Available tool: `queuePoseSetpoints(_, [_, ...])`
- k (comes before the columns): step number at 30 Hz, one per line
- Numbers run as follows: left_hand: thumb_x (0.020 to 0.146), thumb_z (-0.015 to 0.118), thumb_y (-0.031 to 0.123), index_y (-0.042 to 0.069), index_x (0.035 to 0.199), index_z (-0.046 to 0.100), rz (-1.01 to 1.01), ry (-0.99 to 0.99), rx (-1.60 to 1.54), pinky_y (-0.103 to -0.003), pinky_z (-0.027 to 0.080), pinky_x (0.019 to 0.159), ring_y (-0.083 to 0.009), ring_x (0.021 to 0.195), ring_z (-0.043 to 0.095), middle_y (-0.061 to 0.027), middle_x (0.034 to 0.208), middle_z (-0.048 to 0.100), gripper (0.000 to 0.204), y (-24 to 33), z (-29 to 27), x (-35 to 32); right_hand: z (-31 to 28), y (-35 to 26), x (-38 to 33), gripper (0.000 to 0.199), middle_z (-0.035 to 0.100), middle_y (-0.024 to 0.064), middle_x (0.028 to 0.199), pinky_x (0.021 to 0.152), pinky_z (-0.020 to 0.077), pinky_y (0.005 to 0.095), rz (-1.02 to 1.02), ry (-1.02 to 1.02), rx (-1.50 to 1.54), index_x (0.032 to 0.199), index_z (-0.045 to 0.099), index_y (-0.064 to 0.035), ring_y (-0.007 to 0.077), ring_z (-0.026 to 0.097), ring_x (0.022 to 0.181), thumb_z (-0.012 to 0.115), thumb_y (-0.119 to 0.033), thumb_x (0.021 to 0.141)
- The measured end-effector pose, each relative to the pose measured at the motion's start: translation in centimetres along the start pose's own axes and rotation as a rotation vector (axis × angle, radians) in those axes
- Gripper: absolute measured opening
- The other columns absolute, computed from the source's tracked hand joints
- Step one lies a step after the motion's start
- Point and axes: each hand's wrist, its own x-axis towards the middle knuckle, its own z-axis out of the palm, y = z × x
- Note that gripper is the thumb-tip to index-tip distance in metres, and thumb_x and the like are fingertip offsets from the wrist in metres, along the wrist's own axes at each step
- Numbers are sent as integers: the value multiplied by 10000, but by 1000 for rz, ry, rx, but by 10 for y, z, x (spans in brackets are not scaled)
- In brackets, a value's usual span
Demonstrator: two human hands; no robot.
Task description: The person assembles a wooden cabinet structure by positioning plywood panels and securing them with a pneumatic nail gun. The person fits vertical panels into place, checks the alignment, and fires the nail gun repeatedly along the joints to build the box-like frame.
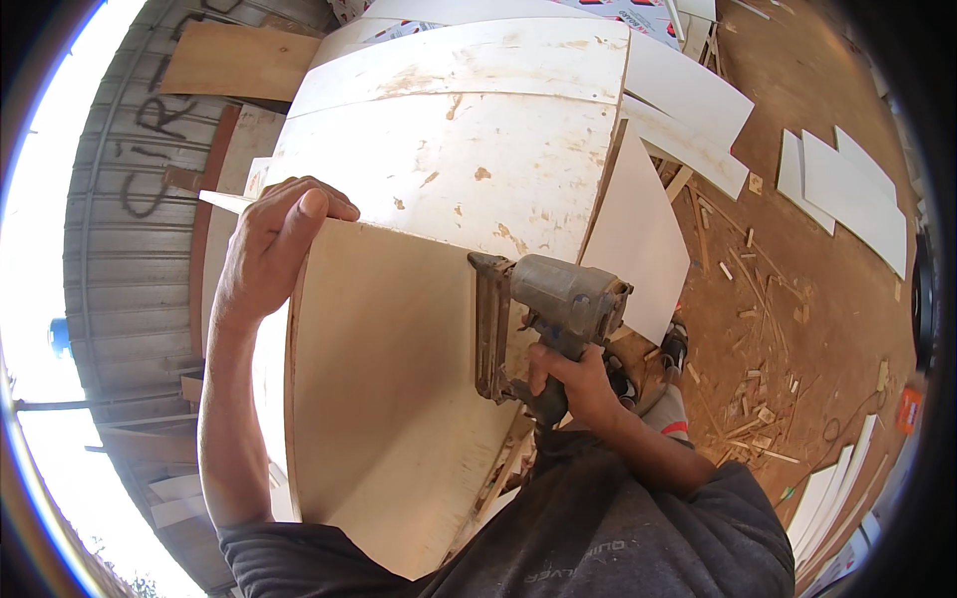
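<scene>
Panel: the plywood panel (399, 399) stood upright against the white cabinet top (449, 149).
Left hand (274, 244): gripped its top edge; best kept steady.
Right hand (573, 384): wrapped around the nail gun (548, 314), nose touching the panel face; best pressed square.

Dark grey short-sleeved shirt with faint lettering across the chest, bare forearms and hands (274, 244).

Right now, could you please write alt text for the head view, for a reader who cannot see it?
A person's right hand holds a grey nail gun against an upright plywood panel, while the left hand grips the panel's top edge. White boards and wood scraps lie on the brown floor to the right.
</scene>
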Motion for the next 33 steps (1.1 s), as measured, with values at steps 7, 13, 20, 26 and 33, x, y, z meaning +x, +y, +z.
queuePoseSetpoints(7, [1015,384,382,10,816,661,-56,12,30,-359,451,778,-220,797,597,-94,759,638,505,4,1,-3,0,6,2,272,581,27,570,574,425,275,40,-3,107,677,598,-42,108,545,555,610,-187,906])
queuePoseSetpoints(13, [1015,379,397,11,817,661,-34,16,8,-353,455,763,-219,787,599,-95,757,636,517,5,2,-1,-1,11,4,279,582,36,571,572,430,278,21,-7,162,674,588,-38,117,551,553,618,-192,905])
queuePoseSetpoints(20, [1022,368,431,5,810,675,-75,108,-68,-347,469,731,-204,751,609,-91,751,646,566,2,6,-7,-8,9,6,238,581,54,582,565,435,284,22,-52,179,725,593,-32,134,551,548,615,-183,908])
queuePoseSetpoints(26, [1041,271,430,-21,752,668,3,245,-32,-357,459,811,-247,791,622,-115,793,669,667,3,11,-12,5,-22,-13,205,585,48,615,596,436,280,-15,-69,66,789,609,-29,132,563,600,623,-196,907])
queuePoseSetpoints(33, [1027,355,374,9,840,672,-63,218,-33,-341,456,840,-205,845,613,-95,834,657,518,-4,5,-11,31,-73,-23,440,559,55,693,569,470,287,-251,-164,-162,1234,482,33,155,563,592,663,-134,870])
